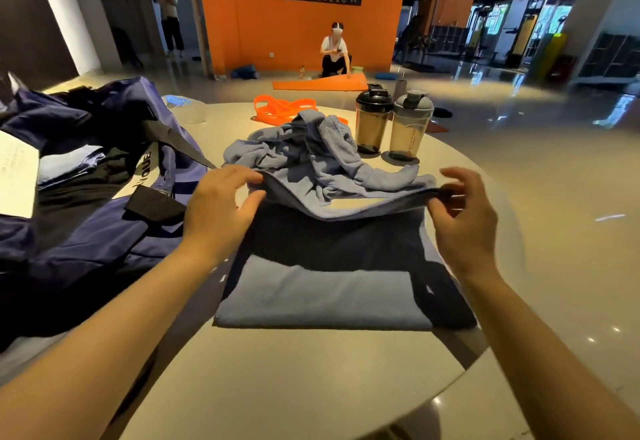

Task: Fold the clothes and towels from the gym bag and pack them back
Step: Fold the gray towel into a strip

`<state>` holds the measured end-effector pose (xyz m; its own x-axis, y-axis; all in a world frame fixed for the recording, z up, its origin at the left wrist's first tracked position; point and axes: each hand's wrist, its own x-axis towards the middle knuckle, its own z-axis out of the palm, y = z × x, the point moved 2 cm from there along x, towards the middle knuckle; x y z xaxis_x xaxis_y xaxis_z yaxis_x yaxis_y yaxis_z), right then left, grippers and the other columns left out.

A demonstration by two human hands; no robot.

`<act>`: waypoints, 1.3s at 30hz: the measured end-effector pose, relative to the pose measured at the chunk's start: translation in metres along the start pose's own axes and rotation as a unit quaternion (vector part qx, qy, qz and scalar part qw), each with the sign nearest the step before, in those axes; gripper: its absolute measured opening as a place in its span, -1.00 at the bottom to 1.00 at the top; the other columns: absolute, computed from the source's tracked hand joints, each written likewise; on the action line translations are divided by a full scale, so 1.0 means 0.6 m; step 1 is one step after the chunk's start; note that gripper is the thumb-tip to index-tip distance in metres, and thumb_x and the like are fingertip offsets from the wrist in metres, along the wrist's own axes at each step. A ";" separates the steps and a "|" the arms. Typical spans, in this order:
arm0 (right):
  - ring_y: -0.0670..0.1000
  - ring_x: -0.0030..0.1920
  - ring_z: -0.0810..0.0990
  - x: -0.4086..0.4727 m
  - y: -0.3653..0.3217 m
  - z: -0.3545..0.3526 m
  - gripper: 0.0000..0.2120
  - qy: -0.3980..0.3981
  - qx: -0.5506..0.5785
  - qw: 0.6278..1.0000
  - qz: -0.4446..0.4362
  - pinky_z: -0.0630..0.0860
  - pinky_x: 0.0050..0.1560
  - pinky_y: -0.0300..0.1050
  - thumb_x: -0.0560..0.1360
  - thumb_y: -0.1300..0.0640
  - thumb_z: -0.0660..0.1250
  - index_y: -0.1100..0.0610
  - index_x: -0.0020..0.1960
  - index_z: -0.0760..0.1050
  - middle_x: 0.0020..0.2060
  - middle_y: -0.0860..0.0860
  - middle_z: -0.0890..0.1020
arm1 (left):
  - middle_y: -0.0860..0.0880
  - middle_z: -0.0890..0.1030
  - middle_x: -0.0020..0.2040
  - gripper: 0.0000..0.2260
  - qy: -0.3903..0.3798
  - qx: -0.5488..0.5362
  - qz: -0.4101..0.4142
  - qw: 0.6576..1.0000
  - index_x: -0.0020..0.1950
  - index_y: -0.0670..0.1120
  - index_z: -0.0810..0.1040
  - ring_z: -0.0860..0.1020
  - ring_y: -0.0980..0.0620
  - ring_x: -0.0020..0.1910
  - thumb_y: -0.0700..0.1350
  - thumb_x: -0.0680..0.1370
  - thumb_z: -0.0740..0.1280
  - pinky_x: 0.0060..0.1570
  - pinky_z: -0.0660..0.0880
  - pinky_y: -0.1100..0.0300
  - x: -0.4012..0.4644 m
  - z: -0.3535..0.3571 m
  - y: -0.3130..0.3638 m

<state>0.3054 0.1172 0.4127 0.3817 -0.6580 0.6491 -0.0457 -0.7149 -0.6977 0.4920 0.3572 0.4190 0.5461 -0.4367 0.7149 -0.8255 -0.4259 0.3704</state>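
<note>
A soft grey-blue terry towel lies partly folded on the pale round counter; its near part lies flat as a smooth rectangle with a straight front edge, a deep shadow crosses its middle, and its far part is crumpled in loose ridges and folds; the left hand pinches the raised fold edge at the towel's left end between thumb and fingers, and the right hand pinches the same edge at its right end, the other fingers loosely curled above it; between the two hands the lifted edge runs as a shallow sagging line.

The counter's top is smooth and glossy; on its left side sits an open navy fabric gym bag with black webbing straps and white lettering, dark cloth showing inside; beyond the towel lie bright orange elastic resistance bands, and just beside the crumpled part stand two clear smoky plastic shaker bottles, one with a black lid and one with a grey lid, touching each other; the room is a dim gym hall with a shiny floor and an orange wall, where a person crouches by an orange mat.

The held edge runs left to right across the view; the towel as a whole stretches away from the person, flat end nearest, rumpled end toward the bottles.
</note>
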 end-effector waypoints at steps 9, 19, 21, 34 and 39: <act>-0.20 -0.04 0.55 -0.121 0.024 -0.098 -0.74 -0.297 -0.037 0.954 -0.004 0.49 -0.10 -0.45 0.51 0.25 0.32 -0.13 -0.08 0.47 -0.11 -0.14 0.58 | 0.16 0.59 -0.02 -0.56 -0.304 -0.110 0.031 0.946 0.10 0.30 0.47 0.54 0.28 0.05 -0.24 0.47 0.42 -0.02 0.49 0.47 -0.124 -0.054 -0.023; -0.15 -0.03 0.59 -0.129 0.031 -0.137 -0.94 -0.324 -0.005 0.946 0.015 0.55 -0.14 -0.38 0.51 -0.04 0.22 -0.11 -0.05 0.45 -0.14 -0.16 0.59 | 0.17 0.57 -0.04 -0.79 -0.241 -0.126 0.087 0.958 0.02 0.04 0.61 0.56 0.20 -0.04 0.12 0.57 0.28 -0.10 0.52 0.39 -0.136 -0.076 -0.001; -0.14 -0.01 0.57 -0.139 0.039 -0.143 -0.80 -0.349 -0.055 0.935 -0.015 0.53 -0.11 -0.38 0.50 -0.25 0.21 -0.16 -0.04 0.46 -0.07 -0.21 0.56 | 0.19 0.59 -0.04 -0.63 -0.262 -0.104 0.114 0.953 0.03 0.05 0.63 0.56 0.23 -0.04 0.26 0.55 0.18 -0.04 0.51 0.36 -0.153 -0.072 -0.005; -0.07 -0.26 0.50 -0.161 0.046 -0.146 -0.74 -0.265 -0.205 0.925 -0.180 0.38 -0.23 -0.44 0.34 0.39 0.46 0.20 -0.01 0.57 -0.10 0.02 0.59 | 0.09 0.61 -0.03 -0.49 -0.285 -0.070 0.152 0.944 0.00 -0.05 0.67 0.54 0.23 0.00 0.27 0.58 0.08 0.07 0.43 0.46 -0.169 -0.080 -0.013; -0.04 -0.29 0.64 -0.138 0.025 -0.137 -0.79 -0.213 -0.049 0.976 -0.004 0.57 -0.31 -0.33 0.54 0.33 0.24 0.02 0.00 0.40 -0.18 -0.07 0.59 | 0.14 0.59 -0.10 -0.90 -0.194 -0.061 0.114 0.972 0.07 0.02 0.56 0.48 0.31 -0.08 -0.03 0.57 0.32 -0.06 0.41 0.55 -0.161 -0.079 -0.004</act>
<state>0.1974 0.1416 0.3736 0.7311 -0.5089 0.4544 -0.1214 -0.7524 -0.6474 0.4345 0.4376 0.3773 0.3407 -0.7850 0.5175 -0.9289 -0.1962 0.3140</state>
